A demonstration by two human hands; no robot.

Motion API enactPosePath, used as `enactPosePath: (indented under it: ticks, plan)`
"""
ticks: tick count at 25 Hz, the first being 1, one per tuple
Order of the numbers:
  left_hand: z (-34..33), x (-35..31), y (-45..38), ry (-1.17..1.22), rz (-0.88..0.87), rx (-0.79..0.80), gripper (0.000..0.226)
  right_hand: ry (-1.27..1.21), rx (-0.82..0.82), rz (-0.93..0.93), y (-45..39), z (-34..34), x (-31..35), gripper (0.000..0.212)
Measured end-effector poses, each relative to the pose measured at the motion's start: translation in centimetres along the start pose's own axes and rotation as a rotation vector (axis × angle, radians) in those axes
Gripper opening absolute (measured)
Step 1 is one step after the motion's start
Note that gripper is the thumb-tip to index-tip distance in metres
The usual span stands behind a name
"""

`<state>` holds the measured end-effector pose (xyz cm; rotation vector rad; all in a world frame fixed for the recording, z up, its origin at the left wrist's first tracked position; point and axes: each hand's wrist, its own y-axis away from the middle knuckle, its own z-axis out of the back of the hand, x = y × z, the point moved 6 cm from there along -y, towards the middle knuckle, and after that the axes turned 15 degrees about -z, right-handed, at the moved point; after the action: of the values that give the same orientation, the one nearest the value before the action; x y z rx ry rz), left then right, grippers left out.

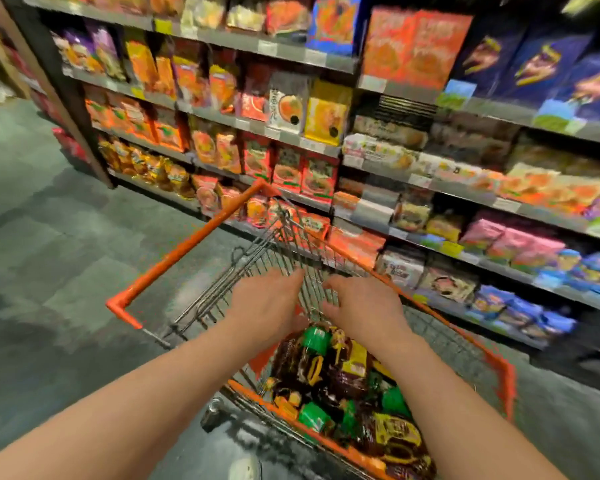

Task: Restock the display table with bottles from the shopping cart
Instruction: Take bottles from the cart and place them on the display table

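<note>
Hands: your left hand (267, 299) and right hand (362, 301) reach flat-fingered, holding nothing.
Bottles: dark, green-capped plastic bottles (340, 386) heaped at 6 o'clock in the orange-rimmed wire cart (201, 237).
Advice: grip one bottle by its body.

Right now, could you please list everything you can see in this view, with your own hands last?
Shopping cart: one, grey wire with orange rim, in the aisle ahead of the person.
Bottles: too many and too blurred to count, dark with green caps and yellow labels, piled in the cart's near end.
Shelves: several grey tiers, along the right of the aisle.
Packets: many, mostly orange, red, yellow, blue and pink, on the shelves.
Floor: grey, left of the cart.
Left hand: one, fingers extended, over the cart.
Right hand: one, fingers extended, over the cart.
</note>
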<state>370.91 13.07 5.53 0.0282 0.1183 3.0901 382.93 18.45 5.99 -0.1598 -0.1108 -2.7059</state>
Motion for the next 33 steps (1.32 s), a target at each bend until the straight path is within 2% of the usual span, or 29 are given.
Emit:
enactPosePath:
  ticks: [6,9,14,18,19,21,23,25,28,33]
  plan:
    - [-8.7,1.3,-5.8,0.046,-0.287,0.159,0.065,0.001,0.091,-0.208,-1.2,-9.0,-2.3,0.029]
    - [-13.8,1.3,-7.9,0.034,-0.372,0.235,0.064,0.025,0.223,-0.281,-1.1,-14.6,-3.6,0.026]
    - [-24.9,-0.4,-11.8,0.021,-0.458,0.467,0.055,0.037,0.38,-0.383,-2.7,-25.1,-6.8,0.017]
    - [-33.4,-2.4,-13.4,0.045,-0.497,0.64,0.039,0.112,0.533,-0.329,-4.4,-33.0,-7.9,0.016]
    - [-35.6,-3.1,-13.1,0.039,-0.523,0.703,0.036,0.15,0.588,-0.324,-4.8,-35.0,-8.2,0.021]
    - [-39.8,-4.1,-12.0,0.019,-0.563,0.827,0.034,0.109,0.594,-0.297,-6.0,-38.8,-8.6,0.034]
    - [-43.1,-4.6,-10.9,0.029,-0.56,0.896,0.028,0.07,0.601,-0.278,-6.6,-42.1,-8.9,0.035]
    - [-45.7,-4.9,-9.7,0.056,-0.559,0.938,0.024,0.1,0.684,-0.22,-7.3,-43.5,-8.3,0.027]
    - [-48.8,-5.0,-8.4,0.101,-0.484,1.008,0.026,0.174,0.711,-0.119,-7.8,-45.5,-7.7,0.035]
    - [-50.8,-4.0,-8.6,0.124,-0.358,0.995,0.026,0.25,0.774,-0.116,-9.2,-46.4,-6.8,0.034]
